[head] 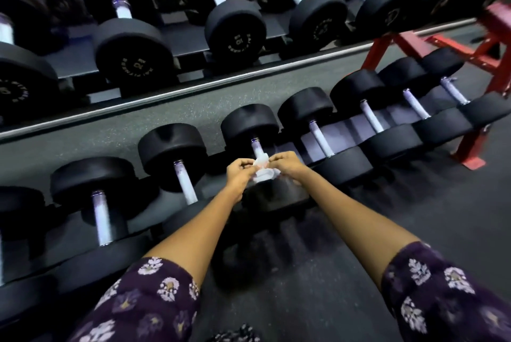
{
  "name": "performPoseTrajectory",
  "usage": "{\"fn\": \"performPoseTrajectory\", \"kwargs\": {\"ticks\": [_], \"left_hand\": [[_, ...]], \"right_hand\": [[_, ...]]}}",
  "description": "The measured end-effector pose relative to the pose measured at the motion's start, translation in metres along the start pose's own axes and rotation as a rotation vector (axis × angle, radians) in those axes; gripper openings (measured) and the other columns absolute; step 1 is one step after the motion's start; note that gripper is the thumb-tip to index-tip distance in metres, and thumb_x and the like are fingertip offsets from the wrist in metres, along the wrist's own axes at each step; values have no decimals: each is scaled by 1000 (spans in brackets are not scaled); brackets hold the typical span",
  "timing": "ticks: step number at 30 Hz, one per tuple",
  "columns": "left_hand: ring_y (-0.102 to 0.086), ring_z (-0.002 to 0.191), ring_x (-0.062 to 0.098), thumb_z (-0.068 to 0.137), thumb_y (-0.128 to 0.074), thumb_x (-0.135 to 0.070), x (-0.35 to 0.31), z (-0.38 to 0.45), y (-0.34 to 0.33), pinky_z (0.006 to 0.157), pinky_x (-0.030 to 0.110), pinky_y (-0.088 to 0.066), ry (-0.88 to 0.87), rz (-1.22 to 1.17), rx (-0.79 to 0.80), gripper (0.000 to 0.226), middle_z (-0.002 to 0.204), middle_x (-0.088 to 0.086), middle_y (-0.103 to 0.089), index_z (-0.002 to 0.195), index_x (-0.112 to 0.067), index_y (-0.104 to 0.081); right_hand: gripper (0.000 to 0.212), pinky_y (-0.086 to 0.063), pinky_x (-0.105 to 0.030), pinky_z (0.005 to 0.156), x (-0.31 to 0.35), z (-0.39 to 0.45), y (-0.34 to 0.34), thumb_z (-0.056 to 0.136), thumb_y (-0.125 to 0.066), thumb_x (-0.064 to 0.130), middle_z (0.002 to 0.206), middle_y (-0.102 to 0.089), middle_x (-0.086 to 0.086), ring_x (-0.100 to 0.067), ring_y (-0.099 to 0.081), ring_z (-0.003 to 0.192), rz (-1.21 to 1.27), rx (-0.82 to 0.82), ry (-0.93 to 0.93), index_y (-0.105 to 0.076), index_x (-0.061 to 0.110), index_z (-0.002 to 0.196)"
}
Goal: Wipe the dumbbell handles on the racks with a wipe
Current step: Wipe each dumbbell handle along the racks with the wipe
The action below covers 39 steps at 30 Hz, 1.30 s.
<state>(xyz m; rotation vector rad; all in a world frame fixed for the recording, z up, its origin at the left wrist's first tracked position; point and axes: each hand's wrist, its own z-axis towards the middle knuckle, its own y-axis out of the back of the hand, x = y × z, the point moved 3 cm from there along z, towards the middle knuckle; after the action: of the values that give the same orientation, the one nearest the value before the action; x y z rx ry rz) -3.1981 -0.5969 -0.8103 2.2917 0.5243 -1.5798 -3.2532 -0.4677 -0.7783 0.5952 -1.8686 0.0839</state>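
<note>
A crumpled white wipe (262,169) is held between both hands over the lower rack. My left hand (239,173) pinches its left side and my right hand (284,163) pinches its right side. Just behind the wipe a pale metal dumbbell handle (256,147) pokes out between black round heads; its lower half is hidden by the wipe and hands. More black dumbbells with pale handles (185,184) sit in a row on the lower rack (348,126). The upper rack (188,40) carries bigger ones.
A metal rail (171,93) runs along the upper shelf's front edge. The red rack frame (486,48) stands at the right. Dark speckled rubber floor (414,203) lies to the right of my arms. Purple floral sleeves cover my upper arms.
</note>
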Motion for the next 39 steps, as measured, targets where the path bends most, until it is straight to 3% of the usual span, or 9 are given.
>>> {"fn": "performPoseTrajectory", "kwargs": {"ticks": [5, 10, 16, 20, 23, 26, 32, 36, 39], "left_hand": [[-53, 65, 9, 82, -58, 18, 0, 11, 0, 49, 9, -44, -2, 8, -54, 28, 75, 3, -57, 100, -3, -58], [-55, 67, 10, 81, -68, 12, 8, 31, -11, 55, 12, -49, -7, -8, -36, 25, 74, 2, -57, 78, -10, -56], [-53, 68, 13, 75, -71, 12, 9, 60, -10, 61, 15, -44, 0, 119, -93, 32, 72, 0, -58, 70, -15, -56], [-58, 84, 22, 83, -63, 5, 26, 51, -11, 74, 22, -41, 26, 254, -257, 13, 94, 15, -65, 92, -4, -64], [-60, 93, 32, 86, -65, -4, 47, 39, -30, 88, 38, -45, -52, 376, -210, 16, 104, 16, -60, 101, -1, -60], [-55, 105, 32, 90, -64, -14, 60, 24, -50, 93, 38, -37, -80, 460, -250, 20, 110, 16, -56, 105, -1, -59], [-51, 109, 32, 95, -55, -23, 64, 16, -64, 97, 37, -32, -148, 555, -363, 24, 111, 15, -56, 107, -3, -58], [-55, 97, 30, 85, -31, -47, 68, 13, -63, 90, 40, -38, -231, 513, -417, 53, 100, 13, -59, 97, -4, -59], [-57, 93, 32, 84, -32, -46, 70, 14, -65, 87, 37, -36, -248, 494, -446, 52, 95, 13, -61, 93, -3, -60]], "right_hand": [[25, -35, -11, 35, -3, 18, 0, 81, -58, -8, 50, -53, -2, -4, -48, 38, 48, -22, -35, -56, 9, 63], [29, -38, -16, 55, -3, 44, -2, 70, -78, 10, 62, -50, 7, -3, -45, 56, -117, -46, 31, -53, 20, 59], [30, -32, -15, 44, -12, 89, 10, 76, -69, 4, 52, -46, 5, -6, -40, 52, -162, -155, -72, -53, 16, 54], [17, -36, -24, 56, -9, 100, 17, 76, -66, 8, 63, -50, 1, -11, -44, 60, -208, -334, -54, -54, 14, 65], [17, -36, -24, 61, -3, 102, 10, 79, -64, 11, 69, -56, -3, -17, -50, 67, -251, -386, 97, -52, 16, 68], [15, -31, -29, 61, -1, 105, -3, 83, -56, 12, 78, -58, -10, -22, -47, 70, -454, -339, 261, -47, 15, 71], [19, -42, -33, 69, -31, 123, -23, 84, -50, 6, 104, -59, -13, -31, -57, 98, -973, 60, 455, -66, 7, 95], [22, -46, -35, 73, -39, 123, -17, 88, -54, 18, 105, -57, -10, -25, -53, 101, -1005, 101, 544, -69, 3, 93], [25, -46, -35, 70, -44, 128, -9, 86, -62, 23, 102, -58, -12, -28, -59, 92, -928, 95, 478, -69, -1, 90]]}}
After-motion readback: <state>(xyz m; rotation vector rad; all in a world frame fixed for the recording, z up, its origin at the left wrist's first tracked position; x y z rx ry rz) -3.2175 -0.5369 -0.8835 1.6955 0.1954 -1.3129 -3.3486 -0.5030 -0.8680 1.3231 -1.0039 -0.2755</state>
